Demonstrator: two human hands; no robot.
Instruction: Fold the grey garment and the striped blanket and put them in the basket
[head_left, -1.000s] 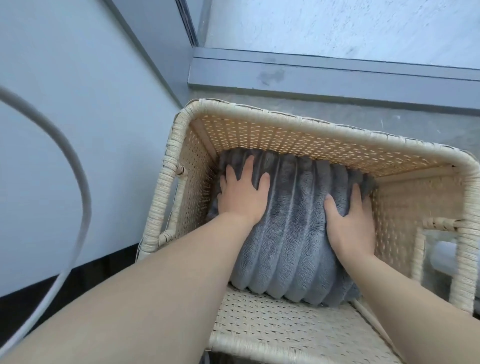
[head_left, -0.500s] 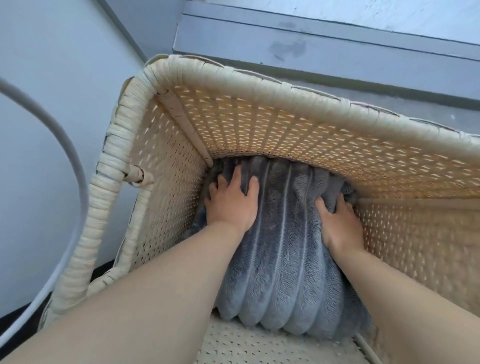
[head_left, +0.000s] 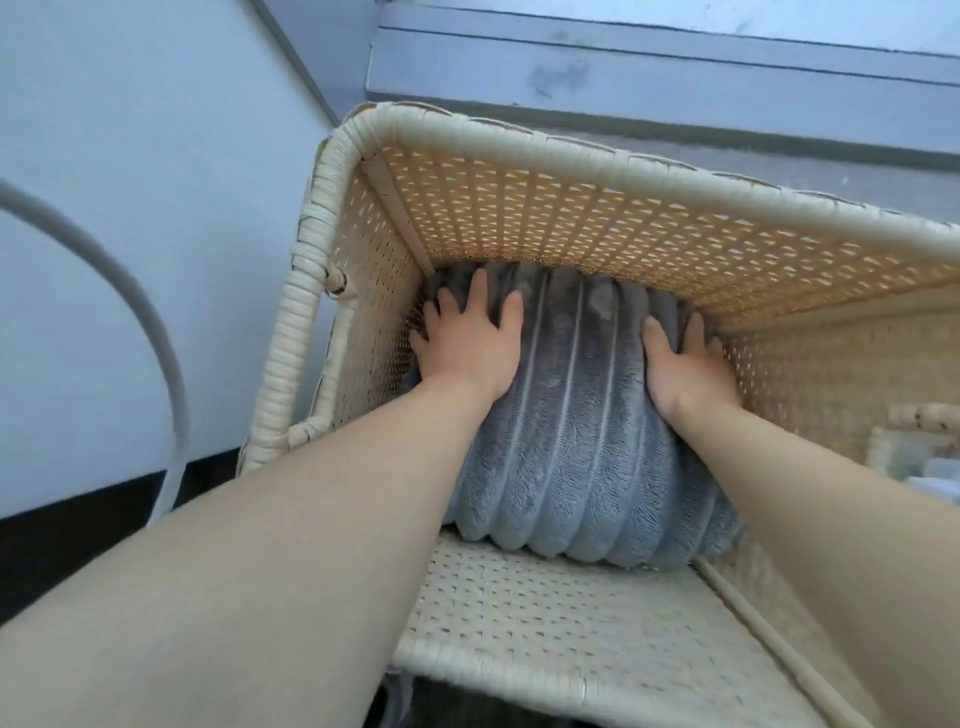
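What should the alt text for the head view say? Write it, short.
Both hands, left hand and right hand, press flat on a folded grey striped blanket inside a pale wicker basket, pushing it against the far wall. A white cable curves at left.

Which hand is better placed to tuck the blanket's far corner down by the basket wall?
Probably the left hand: its fingers already reach the grey ribbed plush blanket's far-left corner beside the pale woven wicker basket's wall. The right hand sits nearer the right side.

The folded striped blanket (head_left: 571, 441) is pressed into the wicker basket (head_left: 519, 150) by the left hand (head_left: 470, 345) and right hand (head_left: 685, 371), both laid flat
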